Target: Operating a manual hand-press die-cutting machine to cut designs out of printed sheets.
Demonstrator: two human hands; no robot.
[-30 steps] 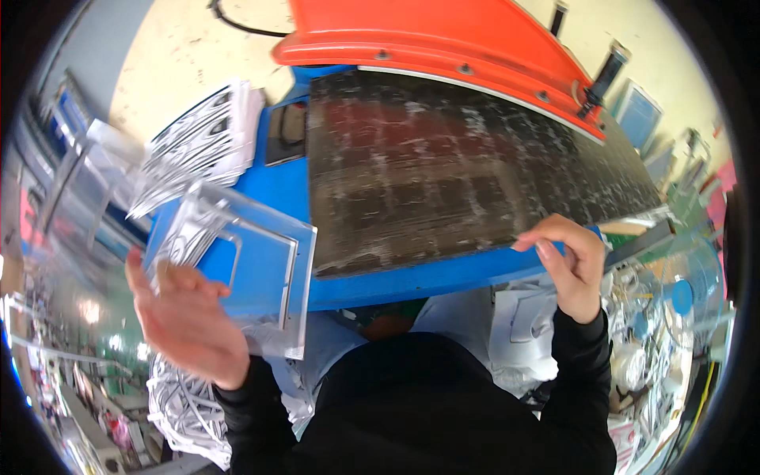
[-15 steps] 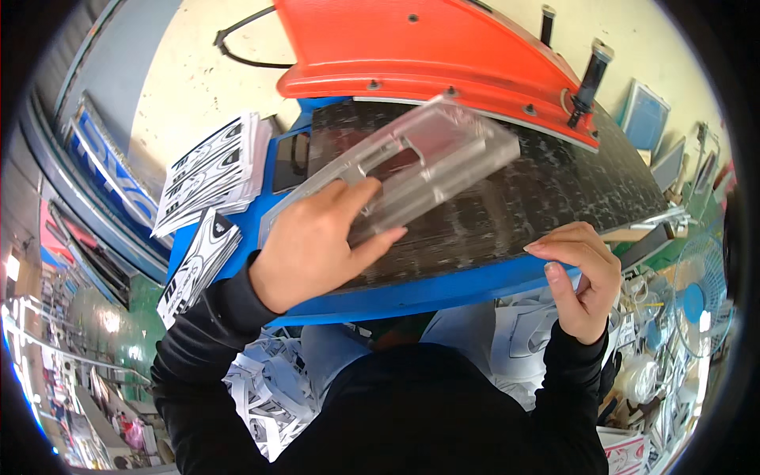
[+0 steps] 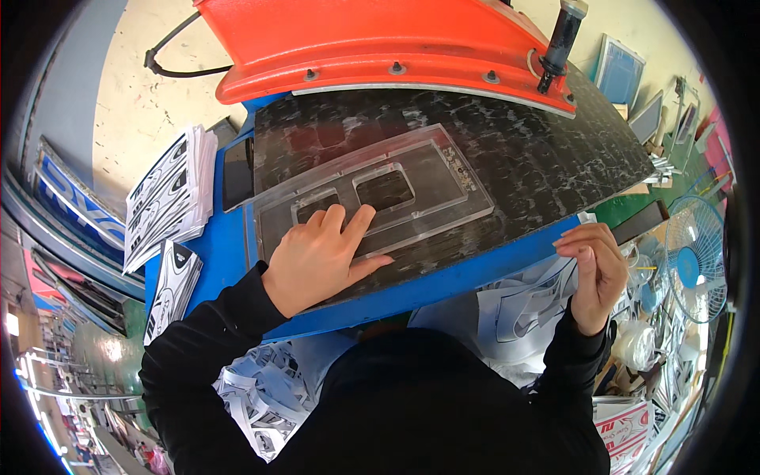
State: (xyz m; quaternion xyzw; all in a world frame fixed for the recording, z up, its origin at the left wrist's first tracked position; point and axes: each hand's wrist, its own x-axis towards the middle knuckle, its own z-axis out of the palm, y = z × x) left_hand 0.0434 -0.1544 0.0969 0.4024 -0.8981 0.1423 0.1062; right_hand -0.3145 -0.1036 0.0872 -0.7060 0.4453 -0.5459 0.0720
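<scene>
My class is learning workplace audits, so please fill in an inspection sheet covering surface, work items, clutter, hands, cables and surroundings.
Surface: scuffed black flat board on a blue table.
Work items: clear, thick plastic rectangular frame with openings, lying flat on the board; a larger stack of black-and-white printed sheets on the left.
Clutter: tangled white paper offcuts below the table edge.
Hands: left hand touches the frame, grip unclear; right hand near the table's front edge, fingers loosely curled, apparently empty.
Cables: black cord-like loop beside the red metal machine part; exact kind unclear.
Surroundings: round blue fan at right.
</scene>
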